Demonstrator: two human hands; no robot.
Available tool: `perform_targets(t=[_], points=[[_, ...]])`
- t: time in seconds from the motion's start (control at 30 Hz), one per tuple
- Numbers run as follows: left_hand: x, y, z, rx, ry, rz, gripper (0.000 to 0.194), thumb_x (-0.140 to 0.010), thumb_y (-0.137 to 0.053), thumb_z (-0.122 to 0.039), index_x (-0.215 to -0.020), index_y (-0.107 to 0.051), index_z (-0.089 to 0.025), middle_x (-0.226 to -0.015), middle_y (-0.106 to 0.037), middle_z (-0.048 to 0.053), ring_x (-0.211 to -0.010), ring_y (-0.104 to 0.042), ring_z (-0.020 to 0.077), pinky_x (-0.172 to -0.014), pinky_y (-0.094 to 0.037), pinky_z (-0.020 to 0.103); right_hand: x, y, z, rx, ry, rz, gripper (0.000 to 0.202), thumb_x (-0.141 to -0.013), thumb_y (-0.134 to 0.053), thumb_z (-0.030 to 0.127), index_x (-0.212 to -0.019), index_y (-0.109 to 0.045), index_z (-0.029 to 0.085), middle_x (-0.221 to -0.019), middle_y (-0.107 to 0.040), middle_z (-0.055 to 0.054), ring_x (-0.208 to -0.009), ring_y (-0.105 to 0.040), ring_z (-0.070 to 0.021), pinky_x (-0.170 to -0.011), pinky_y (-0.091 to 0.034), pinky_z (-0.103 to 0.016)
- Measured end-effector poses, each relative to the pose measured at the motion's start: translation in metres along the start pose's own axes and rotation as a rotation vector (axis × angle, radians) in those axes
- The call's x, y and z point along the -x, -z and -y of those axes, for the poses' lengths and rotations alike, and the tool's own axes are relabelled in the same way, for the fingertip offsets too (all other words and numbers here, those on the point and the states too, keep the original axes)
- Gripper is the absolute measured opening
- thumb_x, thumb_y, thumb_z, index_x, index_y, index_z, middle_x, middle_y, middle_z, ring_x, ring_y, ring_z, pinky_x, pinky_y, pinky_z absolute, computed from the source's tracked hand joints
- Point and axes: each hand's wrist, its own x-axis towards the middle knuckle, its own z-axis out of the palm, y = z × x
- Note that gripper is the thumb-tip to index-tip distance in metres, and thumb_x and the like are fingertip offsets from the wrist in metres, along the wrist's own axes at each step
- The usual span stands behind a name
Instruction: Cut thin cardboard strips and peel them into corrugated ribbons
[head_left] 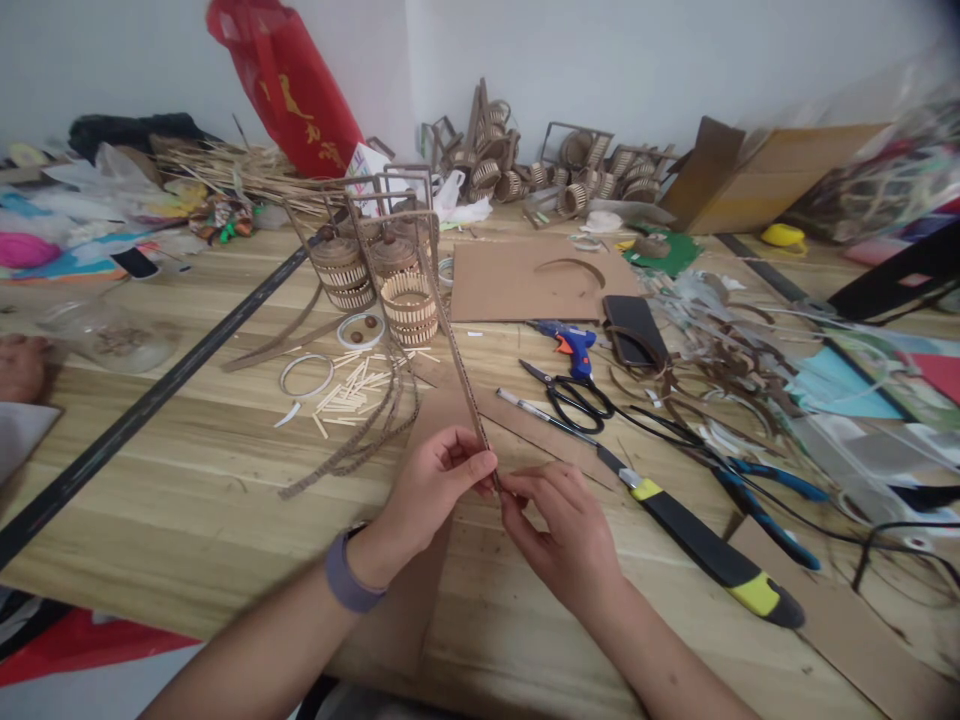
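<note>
A long, narrow strip of brown corrugated cardboard [459,365] runs up and away from my fingers. My left hand [431,480] pinches it near its lower end, thumb on top. Beside it, my right hand [559,525] has its fingertips closed on the very end of the same strip. Under my left wrist lies a flat piece of cardboard [409,610]. Just beyond my left hand are curled cardboard strips [345,455] and a pile of short pale sticks [356,390]. A small slatted basket [410,310] stands behind the strip's upper part.
To the right lie a utility knife [697,540], a pen [547,412], black scissors [577,400], a blue glue gun [570,345], a phone [634,330] and blue-handled pliers [765,510]. Lidded baskets [343,270] stand behind. Another person's hand [22,368] rests at far left.
</note>
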Motion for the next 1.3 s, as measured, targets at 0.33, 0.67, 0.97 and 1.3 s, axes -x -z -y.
perform_targets(t=[0.33, 0.67, 0.97, 1.3], points=[[0.0001, -0.0009, -0.0007, -0.013, 0.014, 0.006, 0.025, -0.076, -0.077, -0.034, -0.079, -0.061, -0.015, -0.068, -0.062, -0.003, -0.06, -0.058, 0.0094, -0.06, -0.047, 0.021, -0.0002, 0.0024, -0.0014, 0.002, 0.03, 0.028, 0.015, -0.087, -0.058, 0.007, -0.091, -0.057, 0.021, -0.074, -0.068, 0.0, -0.066, -0.063, -0.0123, -0.069, -0.048, -0.029], [0.0006, -0.0018, 0.0003, 0.016, 0.052, 0.06, 0.03, -0.074, -0.08, -0.038, -0.078, -0.062, -0.015, -0.065, -0.06, -0.004, -0.057, -0.057, 0.009, -0.057, -0.045, 0.02, -0.0024, 0.0037, -0.0005, -0.014, -0.007, 0.027, 0.017, -0.084, -0.056, 0.006, -0.081, -0.053, 0.022, -0.065, -0.061, 0.005, -0.06, -0.058, -0.0108, -0.067, -0.043, -0.029], [0.0019, -0.0027, -0.0011, 0.138, 0.063, 0.075, 0.033, -0.071, -0.083, -0.039, -0.082, -0.065, -0.014, -0.068, -0.061, -0.003, -0.057, -0.056, 0.008, -0.054, -0.046, 0.019, -0.0035, 0.0076, 0.0014, -0.015, 0.043, 0.005, 0.016, -0.085, -0.057, 0.006, -0.089, -0.055, 0.022, -0.074, -0.068, 0.001, -0.065, -0.062, -0.0121, -0.07, -0.045, -0.031], [0.0022, -0.0041, -0.0016, 0.127, 0.038, 0.057, 0.034, -0.07, -0.084, -0.04, -0.082, -0.065, -0.014, -0.07, -0.062, -0.003, -0.057, -0.056, 0.0079, -0.056, -0.047, 0.02, -0.0059, 0.0089, 0.0029, -0.076, 0.004, -0.004, 0.016, -0.084, -0.057, 0.006, -0.087, -0.057, 0.022, -0.071, -0.067, 0.002, -0.064, -0.062, -0.0118, -0.067, -0.046, -0.03]])
